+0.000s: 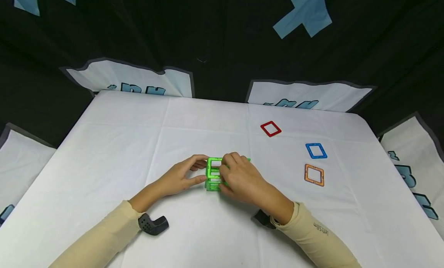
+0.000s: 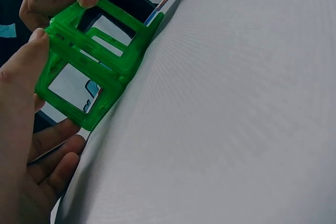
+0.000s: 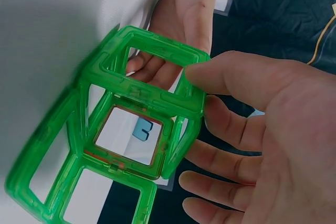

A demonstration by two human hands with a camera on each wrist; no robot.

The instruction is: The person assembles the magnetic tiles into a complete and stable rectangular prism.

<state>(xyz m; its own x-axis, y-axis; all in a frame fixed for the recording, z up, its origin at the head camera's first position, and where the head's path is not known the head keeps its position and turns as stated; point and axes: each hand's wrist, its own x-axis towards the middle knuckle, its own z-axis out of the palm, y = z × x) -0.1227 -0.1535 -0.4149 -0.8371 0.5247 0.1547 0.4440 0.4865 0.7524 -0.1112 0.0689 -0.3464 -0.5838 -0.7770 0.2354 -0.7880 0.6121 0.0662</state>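
Observation:
In the middle of the white table stands a box-like structure of green magnetic tiles (image 1: 209, 170), open square frames joined edge to edge. A thin orange-red edge shows inside it in the right wrist view. My left hand (image 1: 178, 178) holds its left side, the thumb at the near corner and the index finger at the far one. From the right, my right hand (image 1: 243, 180) pinches an upper green frame (image 3: 137, 92) between thumb and fingers. In the head view this hand hides the structure's right part. Further green frames (image 3: 21, 171) extend from the box in the right wrist view.
To the right lie a red square tile (image 1: 275, 133), a blue one (image 1: 319, 157) and an orange one (image 1: 306, 172), flat and apart from each other. A white cloth (image 1: 114, 152) covers the table. Dark curtains (image 1: 222, 41) hang behind its far edge.

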